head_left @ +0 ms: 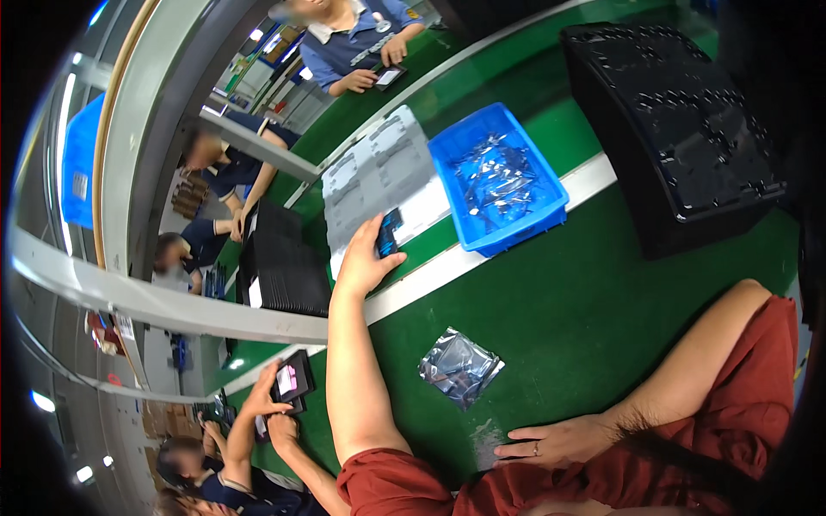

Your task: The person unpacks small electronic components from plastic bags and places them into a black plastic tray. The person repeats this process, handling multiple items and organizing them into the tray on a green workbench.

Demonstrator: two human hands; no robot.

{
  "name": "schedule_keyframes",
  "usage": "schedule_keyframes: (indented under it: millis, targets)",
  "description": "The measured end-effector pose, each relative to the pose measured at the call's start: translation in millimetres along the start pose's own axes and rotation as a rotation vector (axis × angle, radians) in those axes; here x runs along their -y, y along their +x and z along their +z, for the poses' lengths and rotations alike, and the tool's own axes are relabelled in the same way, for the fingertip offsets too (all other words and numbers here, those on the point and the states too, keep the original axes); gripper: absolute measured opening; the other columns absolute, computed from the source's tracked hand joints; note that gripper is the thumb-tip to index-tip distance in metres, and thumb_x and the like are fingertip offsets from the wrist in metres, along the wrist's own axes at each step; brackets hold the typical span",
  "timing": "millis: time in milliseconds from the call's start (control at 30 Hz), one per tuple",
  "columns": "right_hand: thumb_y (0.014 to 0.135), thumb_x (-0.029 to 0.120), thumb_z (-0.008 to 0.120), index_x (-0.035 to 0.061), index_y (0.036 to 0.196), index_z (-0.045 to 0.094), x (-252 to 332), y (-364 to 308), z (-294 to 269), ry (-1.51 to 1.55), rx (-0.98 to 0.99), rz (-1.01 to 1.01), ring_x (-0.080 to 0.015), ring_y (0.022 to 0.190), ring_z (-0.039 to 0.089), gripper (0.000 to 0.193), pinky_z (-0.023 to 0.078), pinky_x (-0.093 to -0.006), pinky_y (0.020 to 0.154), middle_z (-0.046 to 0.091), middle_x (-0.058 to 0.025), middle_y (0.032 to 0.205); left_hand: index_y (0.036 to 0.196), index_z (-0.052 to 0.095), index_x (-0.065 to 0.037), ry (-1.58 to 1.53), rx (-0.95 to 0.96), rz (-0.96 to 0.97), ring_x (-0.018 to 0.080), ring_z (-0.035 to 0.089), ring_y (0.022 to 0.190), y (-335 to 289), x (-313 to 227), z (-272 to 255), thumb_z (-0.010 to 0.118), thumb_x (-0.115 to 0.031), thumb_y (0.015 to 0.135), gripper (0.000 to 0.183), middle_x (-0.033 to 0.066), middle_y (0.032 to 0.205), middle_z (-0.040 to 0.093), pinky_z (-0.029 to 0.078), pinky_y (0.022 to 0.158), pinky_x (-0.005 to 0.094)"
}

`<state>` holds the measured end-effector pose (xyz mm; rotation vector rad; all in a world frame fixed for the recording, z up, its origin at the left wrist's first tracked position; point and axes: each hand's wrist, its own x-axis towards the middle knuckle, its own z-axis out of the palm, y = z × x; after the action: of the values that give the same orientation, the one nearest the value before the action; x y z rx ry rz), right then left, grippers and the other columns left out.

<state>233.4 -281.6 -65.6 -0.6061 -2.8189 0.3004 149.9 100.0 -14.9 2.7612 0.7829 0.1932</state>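
My left hand reaches forward across the bench. Its fingers and thumb are closed round a small dark, flat piece with blue glints, held at the near edge of a grey moulded tray; the exact kind of piece is not clear. My right hand rests on the green bench top with its fingers stretched out, holding nothing. Between my forearms lies a shiny silver antistatic bag; whether anything is inside cannot be made out.
Beyond my left hand, a blue bin holds several crumpled silver bags. Black stacked trays stand at the right. More thin black trays stand left, behind a grey metal post. Co-workers handle dark devices along the left and far side.
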Motion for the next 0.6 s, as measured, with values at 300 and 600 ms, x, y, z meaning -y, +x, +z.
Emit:
schedule_keyframes:
  millis: [300,600]
  targets:
    - [0.073,0.021,0.062,-0.0059,0.120,0.051,8,9,45,0.305,-0.353,0.075,-0.0300,0.138,0.024,0.055,0.019,-0.0457,0.114,0.040,-0.0154,0.141,0.131,0.046,-0.003,-0.077,-0.243,-0.143,0.0300,0.053,0.103,-47,-59,-7,0.085,-0.028,0.057,0.088,0.0159,0.109,0.052,0.045,0.086,0.0391]
    - [0.075,0.026,0.064,0.0046,0.099,0.066,3,8,31,0.131,-0.276,0.023,-0.0304,0.135,0.031,0.032,0.022,-0.0470,0.113,0.041,-0.0134,0.139,0.133,0.042,-0.001,-0.067,0.044,0.351,0.0358,0.049,0.104,-103,-249,25,0.083,-0.031,0.061,0.088,0.0197,0.114,0.051,0.044,0.088,0.0418]
